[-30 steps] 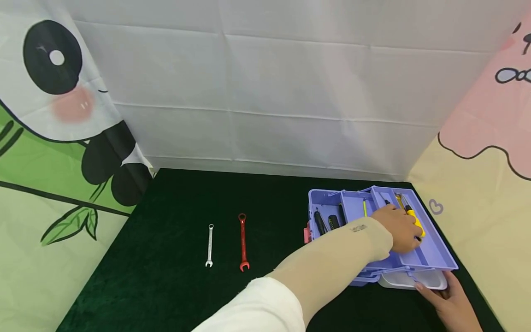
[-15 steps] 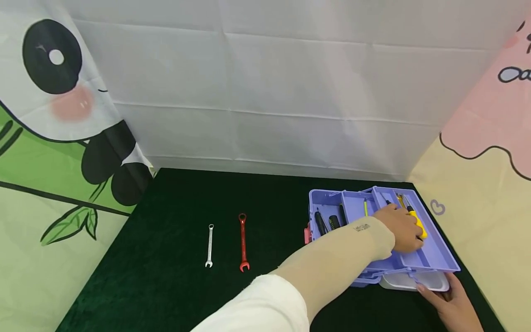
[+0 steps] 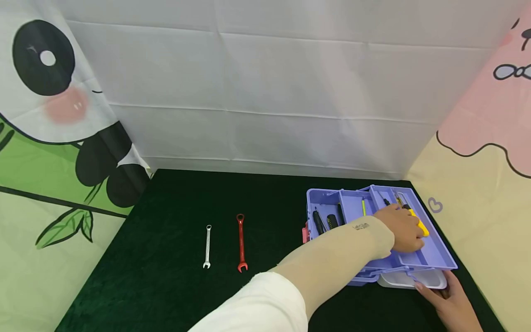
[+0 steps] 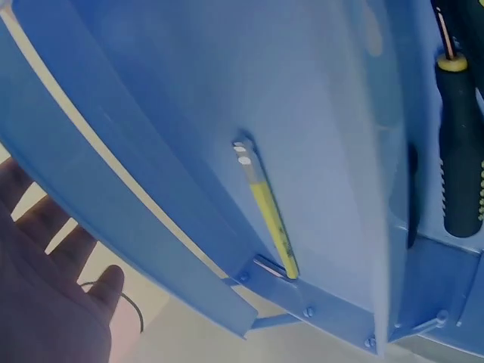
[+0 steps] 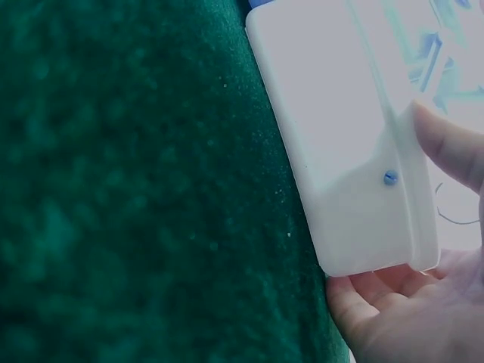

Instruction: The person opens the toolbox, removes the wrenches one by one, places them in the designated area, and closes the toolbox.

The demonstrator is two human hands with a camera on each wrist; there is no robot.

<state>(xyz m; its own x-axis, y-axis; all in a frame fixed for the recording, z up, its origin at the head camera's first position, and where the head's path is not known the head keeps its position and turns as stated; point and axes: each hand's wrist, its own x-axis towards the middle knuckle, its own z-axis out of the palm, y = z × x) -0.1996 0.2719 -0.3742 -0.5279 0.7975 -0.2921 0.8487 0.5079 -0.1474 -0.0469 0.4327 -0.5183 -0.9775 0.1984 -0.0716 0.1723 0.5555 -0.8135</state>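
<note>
My left hand [image 3: 401,228] reaches into the purple toolbox [image 3: 441,258], fingers over a raised tray, beside a yellow-handled tool [image 3: 421,226] that they appear to touch. In the left wrist view its fingers [image 4: 74,246] look spread behind the tray wall, with their tips partly hidden. A slim yellow tool with a grey end [image 4: 274,227] lies in the nearer compartment. At the toolbox's near right end, my right hand [image 3: 454,302] grips the white part [image 5: 340,151], its thumb on the upper edge and fingers curled round the lower corner.
A silver wrench [image 3: 207,246] and a red wrench [image 3: 241,244] lie side by side on the dark green cloth [image 3: 174,295]. Black-handled tools, including a screwdriver [image 4: 460,144], lie in the toolbox's left section. Fabric walls [image 3: 286,110] stand around the table.
The yellow-handled tool has shifted slightly to the right beside my left fingers. My right hand stays on the white part. The head view has swung slightly.
</note>
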